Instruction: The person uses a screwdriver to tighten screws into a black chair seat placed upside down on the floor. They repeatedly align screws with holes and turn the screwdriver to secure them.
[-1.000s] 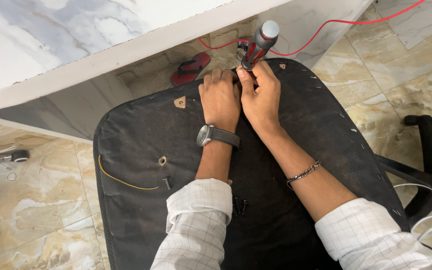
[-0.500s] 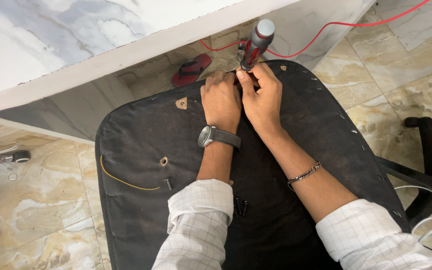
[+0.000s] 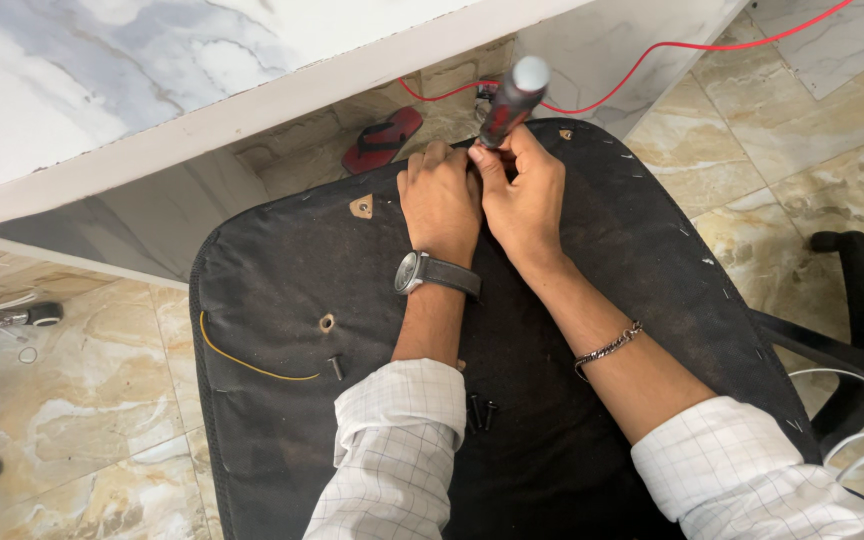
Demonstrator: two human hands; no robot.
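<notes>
While right hand (image 3: 524, 192) fingers (image 3: 482, 160) clasp screwdriver (image 3: 510, 103), left hand (image 3: 440, 200) curled on seat base (image 3: 282, 270)

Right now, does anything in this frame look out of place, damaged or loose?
Yes. The black fabric-covered chair seat panel lies underside up, with loose black bolts scattered on it, a yellow thread trailing across it, and an empty bolt hole. A red sandal sits under the white marble counter.
</notes>
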